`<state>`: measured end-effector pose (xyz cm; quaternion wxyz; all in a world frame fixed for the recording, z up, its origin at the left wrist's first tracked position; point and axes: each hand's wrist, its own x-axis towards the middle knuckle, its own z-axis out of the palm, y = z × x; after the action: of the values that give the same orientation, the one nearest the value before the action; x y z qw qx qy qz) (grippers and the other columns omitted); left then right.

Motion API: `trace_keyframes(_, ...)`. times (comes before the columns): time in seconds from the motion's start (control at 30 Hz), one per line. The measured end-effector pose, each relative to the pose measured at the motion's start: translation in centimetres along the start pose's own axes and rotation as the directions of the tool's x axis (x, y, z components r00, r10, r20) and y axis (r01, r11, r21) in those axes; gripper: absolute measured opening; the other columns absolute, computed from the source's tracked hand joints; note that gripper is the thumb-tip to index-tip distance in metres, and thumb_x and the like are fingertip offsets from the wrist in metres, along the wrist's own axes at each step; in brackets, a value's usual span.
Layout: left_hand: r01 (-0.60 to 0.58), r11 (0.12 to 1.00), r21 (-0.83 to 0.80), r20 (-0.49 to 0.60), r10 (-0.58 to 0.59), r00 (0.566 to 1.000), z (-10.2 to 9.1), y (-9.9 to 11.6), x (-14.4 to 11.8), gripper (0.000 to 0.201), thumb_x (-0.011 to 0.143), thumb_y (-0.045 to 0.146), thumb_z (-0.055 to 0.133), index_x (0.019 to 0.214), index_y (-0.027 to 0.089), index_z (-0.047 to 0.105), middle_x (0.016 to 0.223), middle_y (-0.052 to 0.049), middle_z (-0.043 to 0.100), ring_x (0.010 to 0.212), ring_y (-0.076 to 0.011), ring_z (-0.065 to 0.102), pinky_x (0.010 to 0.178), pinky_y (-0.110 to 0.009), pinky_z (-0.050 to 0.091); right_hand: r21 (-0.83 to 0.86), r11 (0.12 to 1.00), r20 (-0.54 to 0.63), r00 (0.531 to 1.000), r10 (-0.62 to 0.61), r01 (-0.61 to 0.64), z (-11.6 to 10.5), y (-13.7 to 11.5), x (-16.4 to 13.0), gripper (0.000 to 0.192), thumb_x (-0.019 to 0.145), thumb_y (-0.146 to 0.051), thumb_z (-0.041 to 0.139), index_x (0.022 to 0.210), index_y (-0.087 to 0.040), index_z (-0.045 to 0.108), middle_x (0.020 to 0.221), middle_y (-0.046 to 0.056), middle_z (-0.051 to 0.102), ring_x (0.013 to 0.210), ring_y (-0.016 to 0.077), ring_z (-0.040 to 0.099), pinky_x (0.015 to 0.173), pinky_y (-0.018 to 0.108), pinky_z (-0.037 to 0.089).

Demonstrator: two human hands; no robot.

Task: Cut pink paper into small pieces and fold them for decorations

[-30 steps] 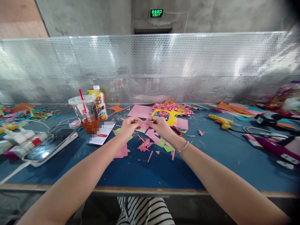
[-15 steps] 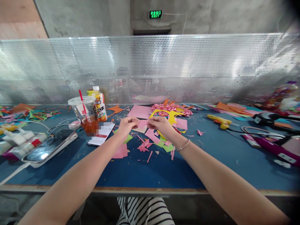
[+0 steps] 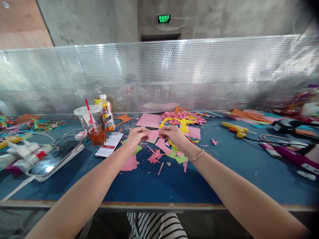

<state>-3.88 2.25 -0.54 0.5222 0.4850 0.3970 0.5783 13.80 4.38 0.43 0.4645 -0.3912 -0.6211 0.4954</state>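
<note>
My left hand [image 3: 136, 136] and my right hand [image 3: 171, 134] pinch the two ends of a small pink paper piece [image 3: 153, 134], held just above the blue table [image 3: 154, 182]. Below the hands lie pink paper scraps [image 3: 156, 156] and green scraps [image 3: 179, 158]. Behind the hands sits a yellow paper cutout [image 3: 180, 123] beside pink paper flowers [image 3: 174, 115] and a pink sheet [image 3: 149, 119].
A plastic cup with a red straw [image 3: 91, 121] and a juice bottle [image 3: 107, 111] stand at left, near a phone [image 3: 53, 160] and a card [image 3: 109, 148]. A yellow glue gun [image 3: 235, 128] and tools [image 3: 291, 156] lie at right. A perforated metal screen [image 3: 174, 73] backs the table.
The hands have stayed together on the pink piece, with only small finger movements. The view has tilted slightly, so everything sits a little lower in the picture.
</note>
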Motion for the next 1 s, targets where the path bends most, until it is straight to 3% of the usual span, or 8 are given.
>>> trace_keyframes(0.17, -0.003, 1.0, 0.002, 0.021, 0.003, 1.0, 0.1, 0.0, 0.0, 0.024, 0.05, 0.027, 0.077, 0.065, 0.013, 0.065, 0.061, 0.0, 0.059, 0.054, -0.0085, 0.054, 0.062, -0.026, 0.047, -0.09, 0.994, 0.007, 0.998, -0.065, 0.065, 0.1, -0.7, -0.3, 0.017, 0.065, -0.031, 0.065, 0.066, -0.015, 0.062, 0.061, 0.0, 0.06, 0.057, 0.0086, 0.057, 0.057, 0.021, 0.046)
trace_keyframes(0.37, -0.057, 0.993, 0.104, 0.08, 0.049, 0.996, 0.4, -0.3, -0.2, 0.016, 0.059, 0.024, 0.07, 0.066, 0.013, 0.061, 0.059, 0.001, 0.056, 0.05, -0.0078, 0.053, 0.056, -0.024, 0.047, -0.303, 0.947, 0.105, 0.992, -0.075, 0.103, 0.4, -0.6, -0.5, 0.021, 0.068, -0.036, 0.062, 0.068, -0.015, 0.063, 0.055, -0.001, 0.059, 0.05, 0.0095, 0.057, 0.044, 0.018, 0.04)
trace_keyframes(0.57, 0.011, 0.988, 0.155, 0.111, -0.029, 0.993, 0.6, -0.4, -0.4, 0.013, 0.064, 0.024, 0.066, 0.071, 0.014, 0.061, 0.059, -0.001, 0.059, 0.053, -0.0103, 0.057, 0.056, -0.025, 0.048, -0.336, 0.922, 0.117, 0.98, -0.159, 0.19, 0.0, 0.1, 0.0, 0.018, 0.068, -0.032, 0.063, 0.06, -0.016, 0.063, 0.052, 0.0, 0.061, 0.048, 0.0109, 0.059, 0.045, 0.019, 0.043)
trace_keyframes(0.73, -0.068, 0.977, 0.2, 0.119, 0.045, 0.992, 0.5, -0.4, -0.3, 0.018, 0.065, 0.03, 0.066, 0.072, 0.014, 0.063, 0.057, -0.002, 0.06, 0.051, -0.011, 0.057, 0.054, -0.024, 0.047, -0.273, 0.955, 0.108, 0.99, -0.088, 0.115, 0.0, -0.3, -0.2, 0.021, 0.069, -0.034, 0.064, 0.06, -0.016, 0.062, 0.048, 0.001, 0.062, 0.044, 0.0114, 0.059, 0.039, 0.018, 0.041)
trace_keyframes(1.0, -0.033, 0.981, 0.192, 0.097, 0.014, 0.995, 0.8, 0.3, -0.9, 0.014, 0.063, 0.026, 0.067, 0.065, 0.013, 0.062, 0.054, -0.002, 0.058, 0.049, -0.0106, 0.056, 0.053, -0.024, 0.044, -0.241, 0.97, 0.081, 0.997, 0.008, 0.012, 0.3, -1.2, -0.6, 0.013, 0.07, -0.026, 0.064, 0.062, -0.016, 0.063, 0.048, 0.001, 0.063, 0.043, 0.0115, 0.059, 0.04, 0.018, 0.043)
